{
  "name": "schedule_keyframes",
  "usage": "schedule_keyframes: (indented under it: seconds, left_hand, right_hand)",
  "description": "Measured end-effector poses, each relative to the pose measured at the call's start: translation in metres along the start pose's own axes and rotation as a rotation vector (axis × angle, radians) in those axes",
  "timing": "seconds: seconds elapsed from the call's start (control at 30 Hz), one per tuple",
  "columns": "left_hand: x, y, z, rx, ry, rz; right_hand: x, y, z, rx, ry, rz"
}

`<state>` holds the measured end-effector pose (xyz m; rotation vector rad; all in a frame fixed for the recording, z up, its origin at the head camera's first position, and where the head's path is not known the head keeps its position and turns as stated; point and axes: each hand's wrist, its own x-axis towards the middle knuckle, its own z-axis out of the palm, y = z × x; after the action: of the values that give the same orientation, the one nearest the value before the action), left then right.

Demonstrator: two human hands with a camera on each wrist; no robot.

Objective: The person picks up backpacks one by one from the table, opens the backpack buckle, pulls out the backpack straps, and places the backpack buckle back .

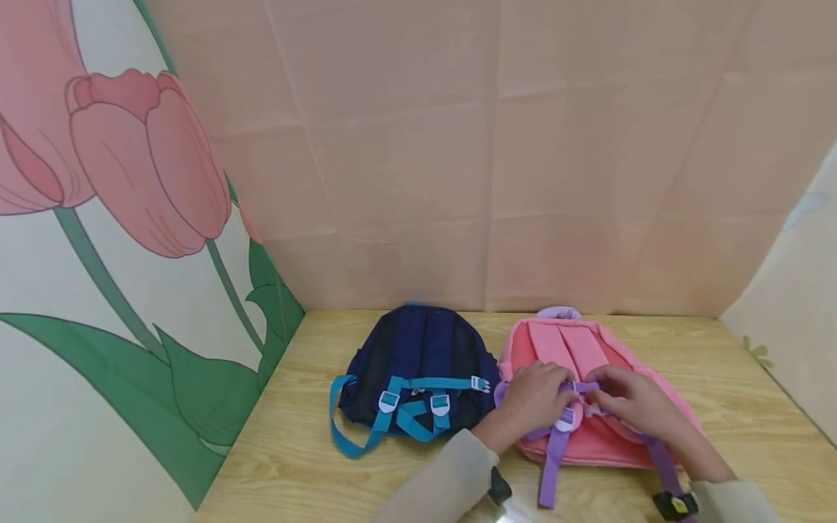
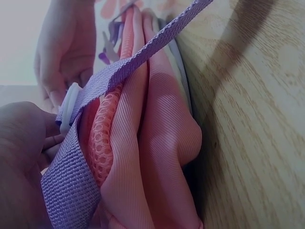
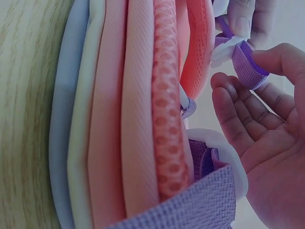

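Note:
A pink backpack [image 1: 621, 454] with purple straps lies on the table, its shoulder-strap side facing up. Both hands are over its middle, close together at a narrow purple strap [image 3: 249, 71] with a white plastic buckle [image 3: 228, 51]. My left hand [image 1: 536, 396] pinches the buckle end of this strap between thumb and fingers. The right hand [image 1: 631, 399] pinches the purple webbing beside it, its other fingers loosely bent underneath. A white strap adjuster [image 1: 566, 418] sits below the left hand. In the head view, the fingers partly hide the buckle.
Left of the pink bag lies a dark blue backpack [image 1: 425, 341] with turquoise straps [image 1: 431, 383] and white buckles. Both bags rest on a wood-grain table [image 1: 281, 450]. A pinkish backdrop [image 1: 405, 181] stands behind, and a tulip-printed panel [image 1: 150, 167] is at the left.

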<state>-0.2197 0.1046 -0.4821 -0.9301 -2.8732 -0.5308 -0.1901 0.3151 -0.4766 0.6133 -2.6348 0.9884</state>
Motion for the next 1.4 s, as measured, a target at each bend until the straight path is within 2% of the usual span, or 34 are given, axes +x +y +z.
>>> schedule_keyframes:
  seconds: [0.37, 0.87, 1.1, 1.4]
  left_hand:
    - [0.0009, -0.0008, 0.0012, 0.017, -0.002, 0.007]
    - [0.0020, -0.0006, 0.0033, 0.002, -0.012, -0.002]
    - [0.0030, -0.0007, 0.0039, -0.001, -0.017, -0.007]
    - [0.0004, -0.0004, 0.0007, -0.004, -0.012, 0.002]
  right_hand:
    - [0.0029, -0.0021, -0.0002, -0.059, -0.023, 0.017]
    - [0.0031, -0.0040, -0.0039, -0.030, -0.060, 0.042]
    - [0.0024, -0.0044, -0.0038, -0.042, -0.027, 0.011]
    - [0.0003, -0.0011, -0.0049, 0.004, -0.055, 0.087]
